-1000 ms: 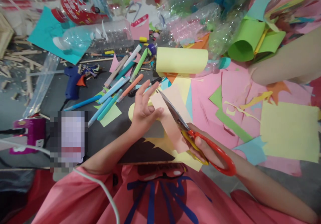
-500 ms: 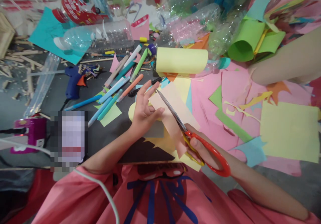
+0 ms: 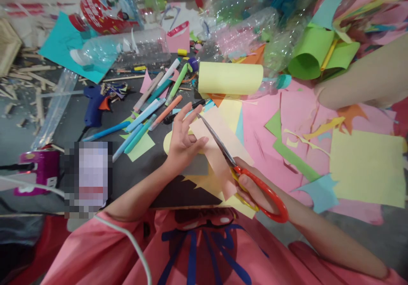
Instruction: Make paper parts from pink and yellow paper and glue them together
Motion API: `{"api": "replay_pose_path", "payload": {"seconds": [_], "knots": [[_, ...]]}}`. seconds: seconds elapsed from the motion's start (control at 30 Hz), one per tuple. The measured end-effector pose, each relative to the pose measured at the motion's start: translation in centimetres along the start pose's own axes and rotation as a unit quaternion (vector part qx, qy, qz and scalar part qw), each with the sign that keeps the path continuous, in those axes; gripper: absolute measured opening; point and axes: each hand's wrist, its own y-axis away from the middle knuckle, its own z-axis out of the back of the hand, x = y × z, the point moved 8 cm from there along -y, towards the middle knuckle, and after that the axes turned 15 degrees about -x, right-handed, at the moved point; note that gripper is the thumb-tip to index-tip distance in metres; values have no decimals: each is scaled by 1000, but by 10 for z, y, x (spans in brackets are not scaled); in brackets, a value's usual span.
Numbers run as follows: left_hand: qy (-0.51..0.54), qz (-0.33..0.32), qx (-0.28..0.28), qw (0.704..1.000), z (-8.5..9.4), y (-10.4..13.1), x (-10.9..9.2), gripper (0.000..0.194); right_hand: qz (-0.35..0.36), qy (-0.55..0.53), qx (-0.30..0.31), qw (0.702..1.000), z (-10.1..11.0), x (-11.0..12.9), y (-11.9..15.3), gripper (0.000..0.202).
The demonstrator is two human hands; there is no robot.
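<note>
Left hand: thumb and finger pinched on pale-peach paper, 9 o'clock edge. Right hand: fingers wrapped round red-and-yellow scissors, tips toward 11 o'clock. Paper likely light, limp, easily creased; best held by edge.

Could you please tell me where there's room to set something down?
Bare dark grey tabletop shows between the light green paper, the pixelated rectangular screen and the left forearm; a smaller patch lies between the blue plastic glue gun and the coloured markers. It is crowded at right with pink paper sheets, and at top with clear plastic bottles.
</note>
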Motion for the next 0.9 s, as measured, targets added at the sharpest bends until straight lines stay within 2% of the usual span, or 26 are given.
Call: {"api": "replay_pose_path", "payload": {"seconds": [0.1,0.17,0.27,0.3,0.37,0.43,0.53,0.6,0.63,0.77,0.9], "knots": [[-10,-18,-9,1000,4,-2,-2,69,18,-23,-2,1000,2,3,2,47],[-30,-41,-34,998,11,-5,-4,65,31,-19,-14,999,9,10,4,44],[-62,-66,-77,993,23,-11,-3,61,39,77,-83,993,34,21,6,40],[-69,-68,-87,992,26,-13,-2,60,67,128,-122,982,46,29,6,38],[-75,-68,-96,990,30,-15,0,57,134,241,-186,943,68,44,7,33],[-78,-66,-98,990,32,-17,2,55,165,356,-244,887,90,50,6,27],[-79,-61,-92,991,32,-18,6,58,228,496,-293,785,113,58,3,29],[-78,-61,-83,992,31,-18,7,62,254,547,-295,741,124,57,-1,31],[-78,-63,-79,992,30,-18,8,64,260,560,-294,729,129,55,-4,31],[-80,-68,-69,992,29,-17,8,63,267,581,-268,721,148,48,-13,31],[-73,-75,-62,993,26,-16,4,61,291,621,-221,694,146,53,-9,36]]}}
